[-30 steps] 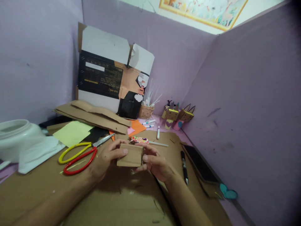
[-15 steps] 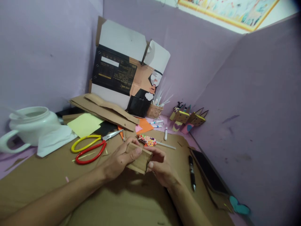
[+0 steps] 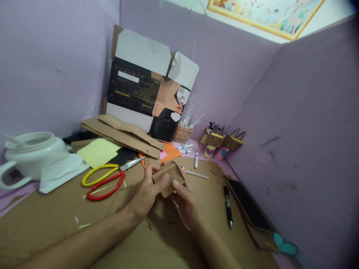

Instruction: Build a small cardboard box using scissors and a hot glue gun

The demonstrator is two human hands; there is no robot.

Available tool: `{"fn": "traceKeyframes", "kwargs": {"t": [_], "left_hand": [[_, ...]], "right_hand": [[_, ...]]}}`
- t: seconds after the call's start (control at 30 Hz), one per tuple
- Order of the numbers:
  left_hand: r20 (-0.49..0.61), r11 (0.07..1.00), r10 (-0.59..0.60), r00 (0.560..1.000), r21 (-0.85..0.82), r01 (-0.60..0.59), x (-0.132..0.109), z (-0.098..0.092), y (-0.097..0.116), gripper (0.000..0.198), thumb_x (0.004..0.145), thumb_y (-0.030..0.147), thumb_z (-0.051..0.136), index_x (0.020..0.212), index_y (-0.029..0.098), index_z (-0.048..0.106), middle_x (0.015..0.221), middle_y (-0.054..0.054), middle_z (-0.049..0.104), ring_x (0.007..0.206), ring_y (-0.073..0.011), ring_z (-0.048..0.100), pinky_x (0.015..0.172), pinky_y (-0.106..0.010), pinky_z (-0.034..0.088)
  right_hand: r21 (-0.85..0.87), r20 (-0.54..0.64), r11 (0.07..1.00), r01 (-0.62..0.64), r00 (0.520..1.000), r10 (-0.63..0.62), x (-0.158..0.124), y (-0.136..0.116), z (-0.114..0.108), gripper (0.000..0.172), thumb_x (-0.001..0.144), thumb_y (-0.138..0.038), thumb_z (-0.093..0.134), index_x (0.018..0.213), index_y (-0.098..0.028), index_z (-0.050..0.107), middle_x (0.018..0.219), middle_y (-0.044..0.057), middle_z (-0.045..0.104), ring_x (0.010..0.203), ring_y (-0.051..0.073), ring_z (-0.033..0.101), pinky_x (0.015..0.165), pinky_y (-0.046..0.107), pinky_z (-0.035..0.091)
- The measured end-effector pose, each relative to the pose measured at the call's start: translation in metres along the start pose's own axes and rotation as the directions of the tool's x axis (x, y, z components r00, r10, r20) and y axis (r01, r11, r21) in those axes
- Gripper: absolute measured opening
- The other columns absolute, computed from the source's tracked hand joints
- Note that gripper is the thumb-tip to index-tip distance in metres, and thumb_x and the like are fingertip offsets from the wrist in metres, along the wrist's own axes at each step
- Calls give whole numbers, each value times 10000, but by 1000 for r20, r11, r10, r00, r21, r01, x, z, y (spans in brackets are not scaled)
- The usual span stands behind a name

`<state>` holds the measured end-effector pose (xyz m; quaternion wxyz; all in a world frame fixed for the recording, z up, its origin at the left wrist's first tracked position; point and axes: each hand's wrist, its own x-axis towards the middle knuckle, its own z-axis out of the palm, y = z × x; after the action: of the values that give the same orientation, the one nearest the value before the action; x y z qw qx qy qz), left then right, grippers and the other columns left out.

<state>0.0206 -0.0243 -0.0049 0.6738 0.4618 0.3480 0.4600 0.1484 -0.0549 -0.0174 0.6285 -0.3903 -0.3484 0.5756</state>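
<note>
A small folded piece of brown cardboard (image 3: 170, 172) is held between my two hands above the cardboard-covered table. My left hand (image 3: 148, 192) grips its left side, thumb on the near face and fingers behind. On the right side, my right hand (image 3: 187, 200) closes on it with the thumb on the face. Just behind the piece, a patterned item with a white stick (image 3: 198, 174) is mostly hidden. Scissors (image 3: 108, 177) with one yellow and one red handle lie left of my left hand, blades pointing away to the right.
A white pot (image 3: 35, 153) stands at the left by yellow paper (image 3: 98, 152). Cardboard strips (image 3: 123, 136) lie before an unfolded printed box (image 3: 137, 86). A marker (image 3: 196, 160), a pen (image 3: 228, 207), a dark flat device (image 3: 249, 203) and cardboard figures (image 3: 215, 140) are at the right.
The cardboard piece has been turned and tilted, so a different face shows. My right hand has shifted its hold, its thumb now lying on the face. The view has moved slightly.
</note>
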Motion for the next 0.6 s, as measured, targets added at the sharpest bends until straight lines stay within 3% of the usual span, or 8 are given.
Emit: {"fn": "traceKeyframes", "kwargs": {"t": [0.13, 0.27, 0.4, 0.6], "left_hand": [[171, 992, 14, 985, 123, -35, 1, -3, 3, 397, 673, 375, 716, 918, 216, 447, 957, -42, 612, 882, -217, 616, 740, -318, 479], [116, 993, 3, 993, 120, -17, 6, -3, 7, 576, 548, 285, 772, 1026, 203, 462, 1051, -93, 604, 991, -261, 593, 826, -359, 469], [101, 992, -69, 992, 111, 58, 8, -4, 9, 779, 523, 220, 762, 1199, 227, 374, 1048, -82, 602, 963, -265, 599, 774, -365, 489], [103, 973, -9, 995, 229, -15, 10, -4, 5, 718, 491, 218, 768, 1135, 193, 450, 1033, -77, 561, 992, -263, 576, 817, -349, 479]], "right_hand": [[-13, -80, 995, -94, 992, 93, 3, -16, -8, 805, 565, -182, 647, 1342, -208, 435, 1007, 35, 716, 930, 275, 648, 743, 347, 490], [-4, -89, 991, -137, 987, 136, 5, -21, -6, 775, 533, -193, 644, 1292, -208, 489, 1015, 32, 713, 915, 271, 641, 702, 325, 485], [41, -114, 991, -130, 984, 134, 4, -16, 2, 704, 554, -251, 672, 1241, -217, 520, 1042, 39, 698, 884, 262, 641, 672, 314, 483], [39, -140, 993, -115, 983, 119, 2, -10, 6, 658, 614, -288, 661, 1252, -222, 513, 927, 31, 710, 779, 233, 638, 612, 294, 465]]}}
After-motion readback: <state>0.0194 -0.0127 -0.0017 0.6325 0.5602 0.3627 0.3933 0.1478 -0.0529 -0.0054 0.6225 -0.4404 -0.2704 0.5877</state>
